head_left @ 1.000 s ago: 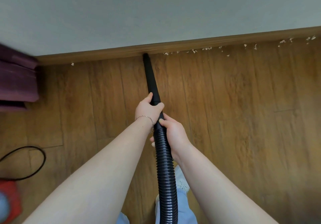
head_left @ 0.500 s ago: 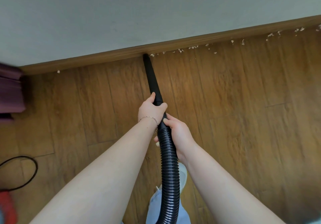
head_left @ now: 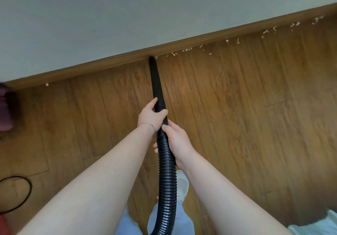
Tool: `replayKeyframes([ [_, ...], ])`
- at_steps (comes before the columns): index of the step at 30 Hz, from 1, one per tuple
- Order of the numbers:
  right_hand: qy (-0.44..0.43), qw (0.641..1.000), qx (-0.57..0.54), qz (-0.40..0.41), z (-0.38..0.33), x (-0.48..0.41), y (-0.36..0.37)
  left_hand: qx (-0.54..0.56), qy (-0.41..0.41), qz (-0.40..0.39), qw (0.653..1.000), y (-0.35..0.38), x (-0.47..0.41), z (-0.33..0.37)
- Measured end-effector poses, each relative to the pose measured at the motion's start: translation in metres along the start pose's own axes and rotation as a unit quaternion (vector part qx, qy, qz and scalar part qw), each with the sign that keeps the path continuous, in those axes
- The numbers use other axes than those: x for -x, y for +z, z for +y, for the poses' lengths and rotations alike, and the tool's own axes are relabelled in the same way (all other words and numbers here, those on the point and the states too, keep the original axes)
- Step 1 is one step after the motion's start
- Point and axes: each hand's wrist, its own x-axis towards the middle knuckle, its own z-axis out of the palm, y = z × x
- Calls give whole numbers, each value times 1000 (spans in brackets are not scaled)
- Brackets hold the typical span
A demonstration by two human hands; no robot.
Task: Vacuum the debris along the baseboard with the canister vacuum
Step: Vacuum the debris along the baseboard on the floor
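Note:
A black crevice nozzle (head_left: 156,81) points away from me, its tip touching the brown baseboard (head_left: 200,40) where it meets the wood floor. My left hand (head_left: 151,115) grips the nozzle's rear end. Just behind it, my right hand (head_left: 176,139) holds the front of the ribbed black hose (head_left: 166,180), which runs down between my arms. Pale scraps of debris (head_left: 228,41) lie scattered along the baseboard to the right of the tip, out to the far right. One lone scrap (head_left: 47,84) lies at the left.
A dark purple piece of furniture (head_left: 6,110) stands at the left edge. A black cord (head_left: 27,191) loops on the floor at lower left beside something red (head_left: 3,223). My white shoe (head_left: 182,185) shows beside the hose. A pale cloth (head_left: 317,225) lies at lower right.
The nozzle tip has slid right along the baseboard, closer to the line of scraps. The view has swung right and tilted; the purple furniture has drifted toward the left edge. Both hands keep their grip.

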Motion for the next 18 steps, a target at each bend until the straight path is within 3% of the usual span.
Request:
replayKeyframes([
  [10, -34, 998, 19, -48, 2, 12, 14, 4, 27, -43, 999, -17, -11, -2],
  [18, -4, 996, -56, -68, 28, 12, 30, 11, 20, -63, 998, -30, -17, -13],
])
